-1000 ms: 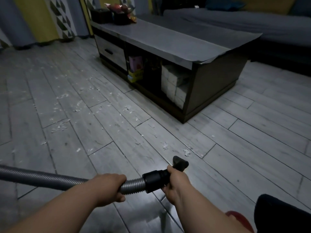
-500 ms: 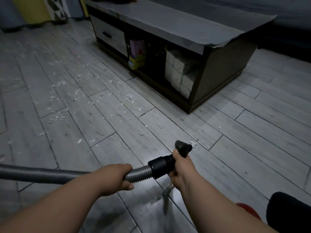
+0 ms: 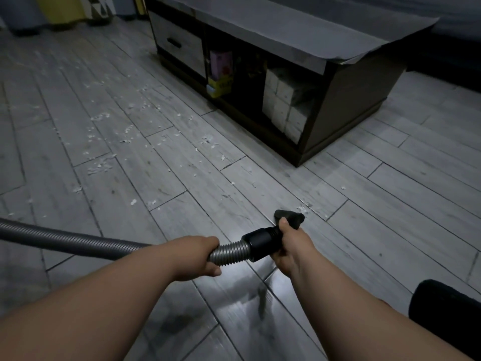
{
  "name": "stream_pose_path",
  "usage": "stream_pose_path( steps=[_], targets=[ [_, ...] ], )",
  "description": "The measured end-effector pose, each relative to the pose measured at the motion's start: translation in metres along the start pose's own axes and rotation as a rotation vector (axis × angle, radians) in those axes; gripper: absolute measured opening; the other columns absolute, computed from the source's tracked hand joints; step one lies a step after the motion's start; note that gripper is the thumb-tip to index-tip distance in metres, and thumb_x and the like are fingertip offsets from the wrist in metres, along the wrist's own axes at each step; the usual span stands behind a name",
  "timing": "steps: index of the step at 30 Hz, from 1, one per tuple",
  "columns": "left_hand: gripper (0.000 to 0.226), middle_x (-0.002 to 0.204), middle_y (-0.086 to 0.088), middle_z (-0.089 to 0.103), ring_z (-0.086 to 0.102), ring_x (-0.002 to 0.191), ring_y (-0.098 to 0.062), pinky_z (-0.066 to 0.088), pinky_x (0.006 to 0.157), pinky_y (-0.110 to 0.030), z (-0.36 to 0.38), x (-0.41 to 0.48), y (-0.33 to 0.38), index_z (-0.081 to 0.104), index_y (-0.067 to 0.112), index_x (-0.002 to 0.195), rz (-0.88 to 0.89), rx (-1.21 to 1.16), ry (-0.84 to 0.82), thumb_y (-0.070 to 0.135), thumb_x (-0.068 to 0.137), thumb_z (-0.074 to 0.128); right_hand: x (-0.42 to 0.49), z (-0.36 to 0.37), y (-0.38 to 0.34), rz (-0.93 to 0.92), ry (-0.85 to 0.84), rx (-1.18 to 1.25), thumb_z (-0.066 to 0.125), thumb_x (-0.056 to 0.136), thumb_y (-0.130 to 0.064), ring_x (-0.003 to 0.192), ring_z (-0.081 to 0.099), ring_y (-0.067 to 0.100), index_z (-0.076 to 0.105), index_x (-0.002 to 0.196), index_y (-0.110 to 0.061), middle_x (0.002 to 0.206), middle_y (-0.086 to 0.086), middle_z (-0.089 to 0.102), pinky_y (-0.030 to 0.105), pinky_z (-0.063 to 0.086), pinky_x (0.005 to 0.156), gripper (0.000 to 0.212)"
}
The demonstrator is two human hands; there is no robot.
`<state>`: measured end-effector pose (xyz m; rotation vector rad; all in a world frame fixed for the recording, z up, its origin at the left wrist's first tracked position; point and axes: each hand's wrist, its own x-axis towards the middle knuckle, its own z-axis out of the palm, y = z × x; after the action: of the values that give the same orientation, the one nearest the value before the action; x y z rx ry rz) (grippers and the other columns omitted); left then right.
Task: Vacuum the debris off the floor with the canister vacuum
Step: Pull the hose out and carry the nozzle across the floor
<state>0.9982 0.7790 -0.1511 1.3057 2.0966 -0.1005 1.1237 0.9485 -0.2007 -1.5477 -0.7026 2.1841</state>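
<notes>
My nozzle point(image 3: 289, 218) has pushed forward over the floor point(image 3: 390, 204), up to the small scraps beside its tip. The coffee table point(image 3: 286, 35), white boxes point(image 3: 283, 105) stacked in its open shelf, stands ahead, with most of the debris point(image 3: 101, 165) scattered well off to the left. My right hand point(image 3: 291, 250) is wrapped round the black cuff point(image 3: 261, 243) behind the nozzle, and my left hand point(image 3: 194, 257) grips the ribbed hose point(image 3: 65, 239) close behind.

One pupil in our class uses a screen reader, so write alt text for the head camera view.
A person's left hand grips a ribbed vacuum hose and the right hand grips its black end, with the nozzle close to a grey plank floor. White scraps of debris litter the floor ahead, beside a dark low table.
</notes>
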Motion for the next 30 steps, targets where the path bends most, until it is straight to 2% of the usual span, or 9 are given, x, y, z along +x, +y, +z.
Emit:
stream_pose_path(
  steps=[10,19,30],
  targets=[
    [0.026,0.09,0.011,0.048,0.048,0.083,-0.013,0.037,0.072,-0.028,-0.003,0.02,0.016,0.037,0.034,0.091,0.04,0.088,0.039,0.048,0.085,0.058,-0.001,-0.021,-0.005,-0.027,0.063,0.097,0.052,0.099,-0.02,0.104,0.062,0.031,0.042,0.138,-0.027,0.119,0.009,0.058,0.05,0.052,0.091,0.041],
    [0.03,0.1,0.011,0.054,0.05,0.086,-0.01,0.04,0.075,-0.028,-0.002,0.041,0.025,0.046,0.03,0.102,0.063,0.132,0.055,0.051,0.084,0.057,0.009,-0.037,-0.013,-0.034,0.107,0.129,0.053,0.098,-0.018,0.104,0.062,0.032,0.04,0.139,-0.028,0.122,0.012,0.058,0.049,0.054,0.089,0.044],
    [0.029,0.092,0.011,0.048,0.05,0.086,-0.012,0.039,0.074,-0.027,-0.005,0.059,0.048,0.043,0.029,0.097,0.106,0.123,0.101,0.052,0.085,0.056,0.02,-0.051,-0.037,-0.055,0.129,0.196,0.053,0.098,-0.018,0.11,0.06,0.032,0.044,0.136,-0.026,0.124,0.01,0.057,0.052,0.051,0.092,0.04]
  ],
)
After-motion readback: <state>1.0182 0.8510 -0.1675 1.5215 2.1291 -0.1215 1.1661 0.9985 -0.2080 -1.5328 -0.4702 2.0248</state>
